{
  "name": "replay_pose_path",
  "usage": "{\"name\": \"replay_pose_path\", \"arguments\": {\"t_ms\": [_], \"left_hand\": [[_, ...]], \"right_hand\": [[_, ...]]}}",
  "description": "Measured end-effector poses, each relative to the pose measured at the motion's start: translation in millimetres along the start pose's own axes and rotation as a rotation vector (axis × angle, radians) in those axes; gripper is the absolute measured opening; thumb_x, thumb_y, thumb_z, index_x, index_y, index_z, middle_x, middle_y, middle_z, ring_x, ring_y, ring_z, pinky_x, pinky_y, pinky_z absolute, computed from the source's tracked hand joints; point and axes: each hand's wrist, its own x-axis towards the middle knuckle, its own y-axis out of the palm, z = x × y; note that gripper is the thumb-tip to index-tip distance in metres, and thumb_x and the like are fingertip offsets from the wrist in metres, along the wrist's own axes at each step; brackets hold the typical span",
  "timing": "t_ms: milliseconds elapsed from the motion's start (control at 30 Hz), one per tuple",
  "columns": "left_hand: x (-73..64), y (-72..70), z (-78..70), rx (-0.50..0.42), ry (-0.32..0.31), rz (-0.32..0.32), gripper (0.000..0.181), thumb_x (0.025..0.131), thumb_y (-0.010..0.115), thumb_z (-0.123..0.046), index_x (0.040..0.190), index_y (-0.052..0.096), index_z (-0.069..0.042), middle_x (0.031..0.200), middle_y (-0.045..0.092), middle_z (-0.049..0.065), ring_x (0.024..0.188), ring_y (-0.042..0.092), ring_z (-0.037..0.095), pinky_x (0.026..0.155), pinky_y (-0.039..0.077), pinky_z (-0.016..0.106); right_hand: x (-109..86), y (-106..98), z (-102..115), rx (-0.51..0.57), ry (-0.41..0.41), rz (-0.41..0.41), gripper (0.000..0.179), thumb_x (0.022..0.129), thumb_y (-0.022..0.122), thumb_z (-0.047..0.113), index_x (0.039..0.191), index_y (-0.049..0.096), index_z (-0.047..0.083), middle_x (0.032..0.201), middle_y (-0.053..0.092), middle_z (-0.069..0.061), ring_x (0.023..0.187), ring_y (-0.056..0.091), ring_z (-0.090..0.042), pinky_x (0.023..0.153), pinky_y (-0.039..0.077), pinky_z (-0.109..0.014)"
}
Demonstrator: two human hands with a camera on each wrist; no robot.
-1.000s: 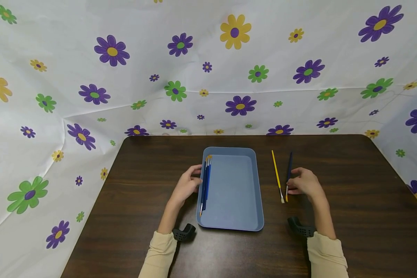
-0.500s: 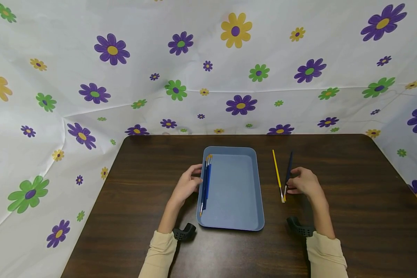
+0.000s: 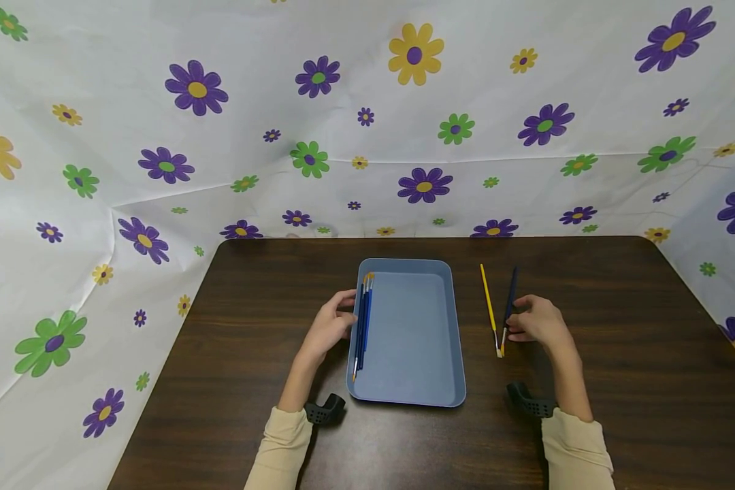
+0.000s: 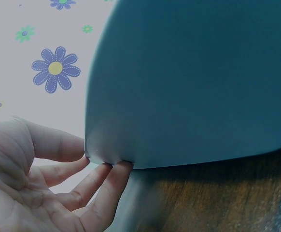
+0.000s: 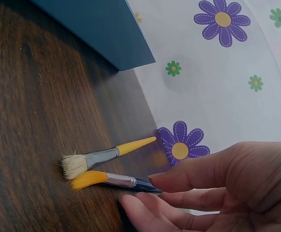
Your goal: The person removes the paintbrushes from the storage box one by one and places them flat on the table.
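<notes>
A blue-grey tray (image 3: 413, 340) lies at the middle of the table, with several blue-handled paintbrushes (image 3: 362, 330) along its left inner side. My left hand (image 3: 327, 330) holds the tray's left side; in the left wrist view its thumb and fingertips meet the tray's edge. To the right of the tray, my right hand (image 3: 539, 323) pinches a dark blue paintbrush (image 3: 511, 289) with orange bristles between thumb and fingers. Beside it, a yellow paintbrush (image 3: 487, 299) with pale bristles lies on the table. The bristle ends of these two brushes meet or nearly meet, pointing toward me.
The dark brown wooden table (image 3: 251, 292) ends at the back against a white flowered cloth (image 3: 367, 136), which also hangs at both sides. Each wrist wears a black camera mount (image 3: 326, 410).
The bristle end of the dark blue paintbrush has shifted slightly left, closer to the yellow one's bristles. My left hand and the tray stay in place.
</notes>
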Motion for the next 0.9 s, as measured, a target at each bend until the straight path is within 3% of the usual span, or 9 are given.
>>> {"name": "replay_pose_path", "arguments": {"t_ms": [533, 733, 900], "left_hand": [[-0.2, 0.2, -0.3, -0.009, -0.001, -0.003, 0.054, 0.096, 0.056, 0.000, 0.149, 0.051, -0.002, 0.140, 0.053, 0.024, 0.103, 0.062, 0.031, 0.069, 0.057, 0.039], [-0.4, 0.1, -0.3, -0.007, 0.000, -0.002, 0.054, 0.095, 0.056, 0.000, 0.149, 0.051, -0.002, 0.139, 0.053, 0.024, 0.102, 0.062, 0.030, 0.069, 0.057, 0.039], [-0.6, 0.0, 0.2, -0.001, 0.013, -0.001, 0.054, 0.094, 0.055, 0.001, 0.149, 0.051, 0.000, 0.139, 0.053, 0.025, 0.099, 0.062, 0.029, 0.068, 0.057, 0.039]], "right_hand": [[-1.7, -3, 1, -0.046, -0.034, -0.012, 0.051, 0.100, 0.055, -0.003, 0.141, 0.034, -0.025, 0.096, 0.068, -0.025, 0.071, 0.066, -0.013, 0.065, 0.061, -0.031], [-4.4, -2, 5, -0.076, -0.078, -0.050, 0.049, 0.100, 0.056, -0.002, 0.139, 0.039, -0.025, 0.100, 0.067, -0.029, 0.071, 0.067, -0.013, 0.066, 0.061, -0.031], [-8.3, 2, 10, -0.077, -0.135, -0.088, 0.046, 0.098, 0.058, -0.001, 0.135, 0.045, -0.025, 0.096, 0.069, -0.025, 0.067, 0.069, -0.013, 0.065, 0.061, -0.031]]}}
